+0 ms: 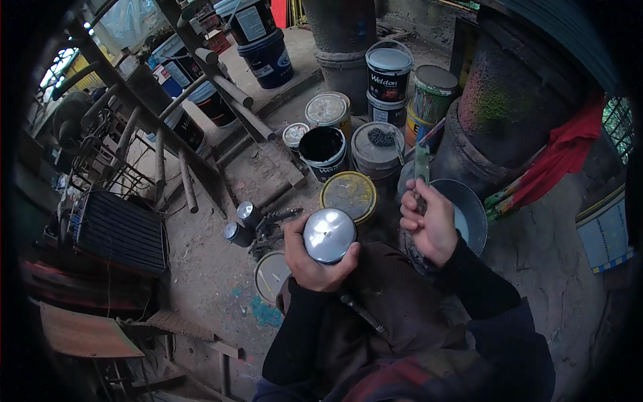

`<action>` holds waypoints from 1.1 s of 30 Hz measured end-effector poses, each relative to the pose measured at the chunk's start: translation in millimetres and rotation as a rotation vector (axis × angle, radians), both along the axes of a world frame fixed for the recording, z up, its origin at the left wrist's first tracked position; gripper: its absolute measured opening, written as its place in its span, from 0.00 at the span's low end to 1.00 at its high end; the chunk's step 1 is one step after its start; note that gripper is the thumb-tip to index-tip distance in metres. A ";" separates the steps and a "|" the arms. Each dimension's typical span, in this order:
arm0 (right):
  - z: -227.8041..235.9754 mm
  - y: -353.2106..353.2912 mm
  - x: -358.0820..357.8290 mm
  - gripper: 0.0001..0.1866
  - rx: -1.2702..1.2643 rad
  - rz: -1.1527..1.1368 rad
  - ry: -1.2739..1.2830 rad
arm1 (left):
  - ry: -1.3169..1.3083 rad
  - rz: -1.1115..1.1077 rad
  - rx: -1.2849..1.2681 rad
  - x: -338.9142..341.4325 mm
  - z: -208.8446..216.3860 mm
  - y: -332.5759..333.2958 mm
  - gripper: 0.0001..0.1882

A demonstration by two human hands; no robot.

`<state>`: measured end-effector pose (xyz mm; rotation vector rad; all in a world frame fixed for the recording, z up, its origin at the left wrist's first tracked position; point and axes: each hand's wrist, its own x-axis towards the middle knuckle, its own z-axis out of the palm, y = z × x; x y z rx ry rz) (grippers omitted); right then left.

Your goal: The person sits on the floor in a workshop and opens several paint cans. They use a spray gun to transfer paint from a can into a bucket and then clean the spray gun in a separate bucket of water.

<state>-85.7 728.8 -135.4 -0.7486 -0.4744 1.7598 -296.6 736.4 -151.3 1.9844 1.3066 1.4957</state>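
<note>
Fingers of my left hand (pixel 307 269) are gripping a metal disc (pixel 329 236) around its rim, shiny face up, just over my lap; those of my right hand (pixel 434 224) are folding tight on a flat, pale-green strip (pixel 422 163), which is pointing away from me, apart from the disc. Whether it is a brush or a scraper, I am not managing to tell.

Around me, a big dark cylinder (pixel 502 94) is standing at the right and a wooden frame (pixel 130 110) at the left. Nearer the frame's foot, a black slatted panel (pixel 120 231) is lying tilted. Red cloth (pixel 569 151) is hanging beside the cylinder. A grey pail (pixel 477 213) is holding pale liquid behind my right hand. A yellow-rimmed bucket (pixel 348 193) is sitting just beyond the disc, and two small tins (pixel 248 213) are standing left of it.
</note>
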 end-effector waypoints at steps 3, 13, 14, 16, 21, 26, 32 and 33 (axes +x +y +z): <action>11.2 -14.4 -7.4 0.11 -0.022 0.547 -0.246 | 0.007 0.021 0.022 -0.1 -3.7 -3.1 0.33; 0.1 5.0 -2.7 0.11 -0.065 -0.019 -0.009 | -0.013 0.021 -0.005 1.8 -0.6 2.3 0.34; 0.5 7.4 -10.0 0.12 -0.071 -0.297 0.113 | -0.009 0.018 -0.001 2.4 -1.8 1.1 0.33; -1.9 -7.9 -16.1 0.10 -0.138 0.036 -0.059 | 0.011 0.018 0.012 0.6 -3.8 -0.7 0.33; -0.3 5.1 3.3 0.10 -0.041 -0.115 0.034 | -0.117 -0.010 -0.006 -1.9 -6.5 2.0 0.32; -42.8 57.0 12.7 0.15 0.078 -0.036 -0.497 | -0.268 -0.135 -0.151 -5.6 -2.0 -4.9 0.39; -162.9 176.9 23.1 0.11 0.312 -0.179 -1.763 | -0.572 -0.356 -0.306 -6.4 -5.4 -0.8 0.47; -179.7 193.7 25.5 0.11 0.255 -0.120 -1.848 | -0.600 -0.372 -0.326 -7.8 -8.9 0.8 0.49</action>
